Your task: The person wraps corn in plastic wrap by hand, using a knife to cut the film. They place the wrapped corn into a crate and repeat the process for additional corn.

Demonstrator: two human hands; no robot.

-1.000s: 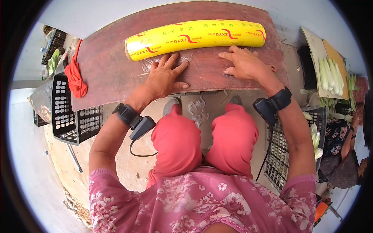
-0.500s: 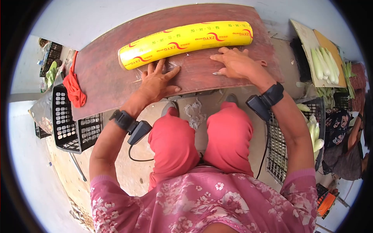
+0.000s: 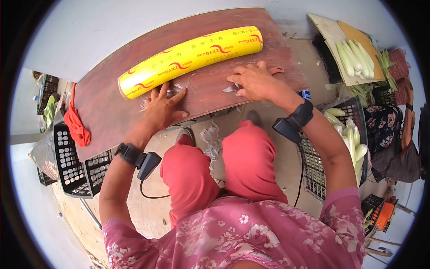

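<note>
A long yellow roll of cling wrap (image 3: 192, 56) with red and green print lies across the reddish-brown board (image 3: 134, 45). My left hand (image 3: 162, 107) rests with fingers spread on the board below the roll, its fingertips on loose clear film (image 3: 181, 89) by the roll's near side. My right hand (image 3: 257, 83) lies palm down over a small knife, fingers stretched out. The knife's blade (image 3: 231, 88) shows left of the hand and its brown handle (image 3: 276, 70) to the right; the middle is hidden under the hand.
A red cloth (image 3: 77, 125) hangs at the board's left corner above black crates (image 3: 69, 157). On the right stand a crate (image 3: 313, 166) of pale green vegetables and a panel (image 3: 329, 40) bearing more. Another person (image 3: 385, 134) sits at far right. Plastic scraps (image 3: 210, 139) lie between my feet.
The view has turned right, so the board and roll appear further left. My right hand has shifted slightly right over the knife, and more of the blade shows. My left hand stays by the film.
</note>
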